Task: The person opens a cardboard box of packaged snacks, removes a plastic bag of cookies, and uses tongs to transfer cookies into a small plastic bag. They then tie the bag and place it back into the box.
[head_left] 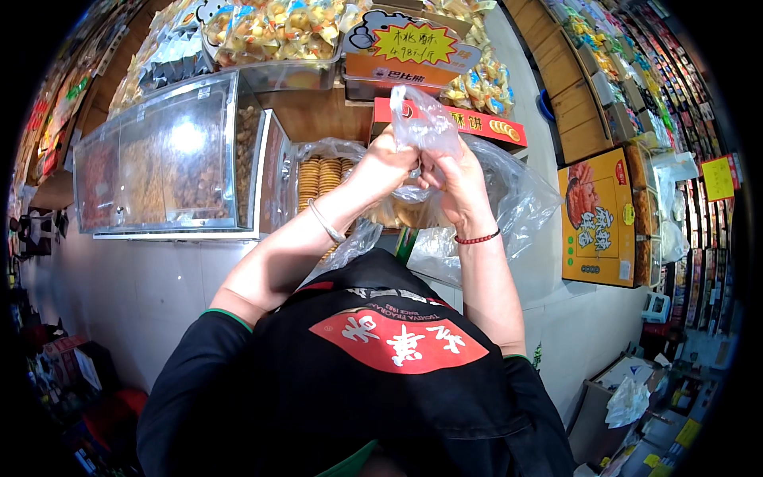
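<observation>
A small clear plastic bag (423,118) is held up before me, over the goods on the stand. My left hand (391,163) pinches it on one side, and a silver bangle circles that wrist. My right hand (459,176) grips the other side with thumb and fingers, below it a dark red bead bracelet. Under my hands a box lined with a large clear plastic sheet (520,191) holds round biscuits, partly hidden by my arms. Stacked rows of biscuits (320,179) show left of my left forearm.
At the left stands a clear-lidded display bin (159,167) of dry snacks. A red carton (493,127) and an orange box with a yellow price sign (413,44) are beyond my hands. Wrapped snacks (274,32) fill the far trays; a yellow carton (598,219) stands right.
</observation>
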`<state>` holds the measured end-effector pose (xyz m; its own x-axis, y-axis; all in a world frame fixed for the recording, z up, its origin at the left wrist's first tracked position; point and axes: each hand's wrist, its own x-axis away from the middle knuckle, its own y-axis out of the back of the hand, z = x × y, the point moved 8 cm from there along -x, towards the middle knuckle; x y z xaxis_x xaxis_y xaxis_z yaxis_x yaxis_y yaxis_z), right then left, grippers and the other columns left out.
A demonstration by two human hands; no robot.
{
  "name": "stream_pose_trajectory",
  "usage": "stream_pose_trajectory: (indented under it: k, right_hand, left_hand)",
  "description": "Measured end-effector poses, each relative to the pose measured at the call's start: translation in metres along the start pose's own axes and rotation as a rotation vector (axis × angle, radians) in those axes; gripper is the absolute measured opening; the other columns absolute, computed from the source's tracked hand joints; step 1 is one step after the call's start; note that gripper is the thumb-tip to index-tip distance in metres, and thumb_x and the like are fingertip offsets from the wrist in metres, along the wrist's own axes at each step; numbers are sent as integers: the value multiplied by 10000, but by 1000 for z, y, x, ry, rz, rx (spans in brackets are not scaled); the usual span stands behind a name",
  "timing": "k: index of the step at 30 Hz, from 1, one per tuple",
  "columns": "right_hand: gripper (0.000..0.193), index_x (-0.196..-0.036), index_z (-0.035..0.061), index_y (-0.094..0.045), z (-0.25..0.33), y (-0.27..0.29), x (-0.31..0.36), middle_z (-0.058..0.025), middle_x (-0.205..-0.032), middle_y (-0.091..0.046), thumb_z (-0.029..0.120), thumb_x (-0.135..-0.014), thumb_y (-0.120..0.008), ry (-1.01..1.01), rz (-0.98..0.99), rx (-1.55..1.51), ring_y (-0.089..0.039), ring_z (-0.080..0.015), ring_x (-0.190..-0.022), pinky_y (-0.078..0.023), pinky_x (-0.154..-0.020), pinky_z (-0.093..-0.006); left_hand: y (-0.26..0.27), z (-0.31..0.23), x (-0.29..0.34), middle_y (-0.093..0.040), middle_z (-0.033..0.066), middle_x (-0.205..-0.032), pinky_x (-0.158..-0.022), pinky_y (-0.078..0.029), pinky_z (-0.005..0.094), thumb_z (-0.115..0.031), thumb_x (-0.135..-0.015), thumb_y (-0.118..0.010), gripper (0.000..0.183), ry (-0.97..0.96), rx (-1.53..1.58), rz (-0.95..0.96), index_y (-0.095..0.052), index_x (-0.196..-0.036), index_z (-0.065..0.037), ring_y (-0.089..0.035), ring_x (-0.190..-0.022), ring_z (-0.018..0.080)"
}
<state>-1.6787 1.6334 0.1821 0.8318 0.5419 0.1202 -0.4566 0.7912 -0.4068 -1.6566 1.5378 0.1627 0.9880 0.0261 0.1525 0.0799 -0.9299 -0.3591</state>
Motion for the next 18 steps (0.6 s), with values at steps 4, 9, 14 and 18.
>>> stream_pose_trajectory:
  k: [4, 9, 14, 18]
  right_hand:
    - [96, -947, 73, -561, -9, 24, -13, 48, -601, -437, 165, -927, -584, -51, -83, 7, -366, -57, -485, -376, -511, -235]
    - [96, -860, 82, -528, -8, 33, -11, 34, -643, -433, 110, -948, -505, 0, -248, -328, -353, -53, -509, -385, -567, -266]
    - [273, -1168, 3, -591, 22, 5, 6, -49, -854, -618, 162, -985, -465, 289, -46, 2, -574, -134, -753, -472, -720, -281]
    - [421, -1249, 1, -574, 37, -54, 17, -186, -1102, -641, 195, -876, -564, 769, 457, 1094, -600, -281, -1078, -481, -906, -375]
  left_hand:
    - [-2, 4, 5, -617, 26, -843, -523, -372, 172, -81, -902, -607, 558, -47, 58, 158, -321, -1381, -75, -533, -660, 53]
    - [12, 4, 10, -600, 38, -878, -525, -321, 186, -61, -940, -506, 382, 11, 496, 301, -545, -1318, -100, -384, -589, 47]
    - [-9, 10, 19, -536, -10, -958, -708, -439, 219, -146, -872, -671, 580, -35, 16, 505, -427, -1388, -44, -488, -801, 59]
    - [-6, -14, 30, -603, 44, -1040, -857, -469, 308, -261, -845, -717, 413, -623, -294, 493, -560, -1178, -74, -533, -983, 122]
